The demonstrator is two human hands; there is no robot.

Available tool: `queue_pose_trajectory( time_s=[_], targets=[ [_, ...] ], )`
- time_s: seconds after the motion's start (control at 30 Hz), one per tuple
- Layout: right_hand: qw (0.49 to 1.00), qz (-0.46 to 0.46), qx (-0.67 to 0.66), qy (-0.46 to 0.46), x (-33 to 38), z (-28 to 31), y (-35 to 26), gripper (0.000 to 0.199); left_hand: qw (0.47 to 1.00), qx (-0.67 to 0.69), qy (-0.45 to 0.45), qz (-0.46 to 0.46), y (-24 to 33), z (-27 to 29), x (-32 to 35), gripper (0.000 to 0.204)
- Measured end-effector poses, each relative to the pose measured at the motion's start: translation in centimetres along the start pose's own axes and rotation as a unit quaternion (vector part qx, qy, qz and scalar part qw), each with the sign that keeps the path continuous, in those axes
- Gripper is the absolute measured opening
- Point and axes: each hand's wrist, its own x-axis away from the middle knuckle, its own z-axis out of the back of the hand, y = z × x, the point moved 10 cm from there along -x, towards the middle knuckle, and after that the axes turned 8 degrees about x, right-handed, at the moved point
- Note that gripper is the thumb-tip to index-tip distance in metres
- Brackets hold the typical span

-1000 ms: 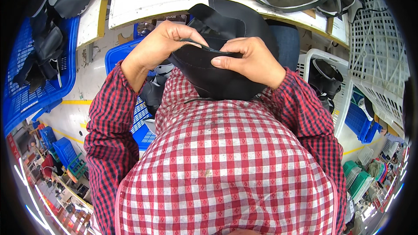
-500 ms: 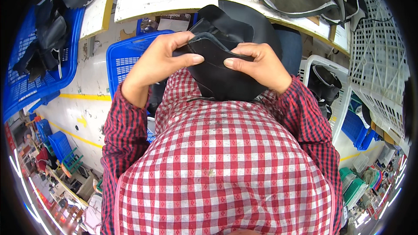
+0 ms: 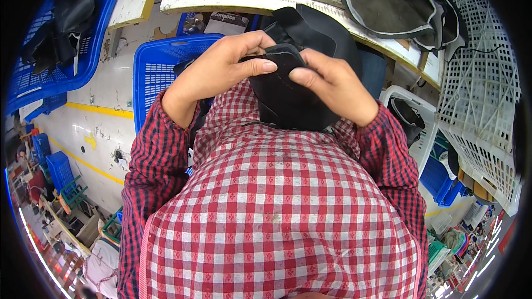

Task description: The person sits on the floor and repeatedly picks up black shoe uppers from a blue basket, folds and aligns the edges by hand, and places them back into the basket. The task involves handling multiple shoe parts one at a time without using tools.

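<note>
Your left hand (image 3: pixel 221 69) has climbed since a second ago and now pinches the upper edge of the black moulded piece (image 3: pixel 299 94), thumb flat across its face. Your right hand (image 3: pixel 332 86) has shifted inward and grips the same edge from 3 o'clock. The piece is held against your chest, below the workbench edge (image 3: pixel 233 5). The work has likely moved to that top rim, though the folded part is hard to read. The blue basket (image 3: pixel 158 69) sits at 9 o'clock.

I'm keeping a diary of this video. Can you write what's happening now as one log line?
left hand: grips black moulded piece | right hand: grips same piece | held above red checked shirt | blue basket at left
</note>
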Motion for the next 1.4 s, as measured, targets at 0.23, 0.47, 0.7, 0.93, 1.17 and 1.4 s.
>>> queue_pose_trajectory(
  time_s=[0.23,0.47,0.7,0.93,1.17,1.4],
  targets=[
    [0.998,-0.014,-0.061,-0.023,-0.8,1.5,0.7,0.024,0.999,-0.005,0.028,-0.018,-0.2,0.1,-0.2,0.031],
    [0.998,-0.045,-0.019,-0.031,-1.4,2.1,0.5,0.017,0.969,-0.178,0.126,-0.114,1.9,0.4,0.4,0.034],
    [0.999,-0.041,-0.019,0.0,-0.9,2.0,0.5,0.015,0.98,-0.114,0.13,-0.094,0.9,0.6,0.3,0.032],
    [0.999,-0.042,-0.007,0.004,-0.8,2.1,0.2,0.014,0.987,-0.05,0.127,-0.087,-0.1,0.3,0.1,0.026],
    [0.999,-0.05,0.013,-0.004,-0.9,2.4,-0.9,0.013,0.992,0.042,0.108,-0.047,-0.9,0.5,0.1,0.021],
    [0.997,-0.062,0.034,0.002,-1.0,2.5,-1.5,0.012,0.991,0.036,0.116,-0.06,-0.6,0.7,0.2,0.022]
  ],
)
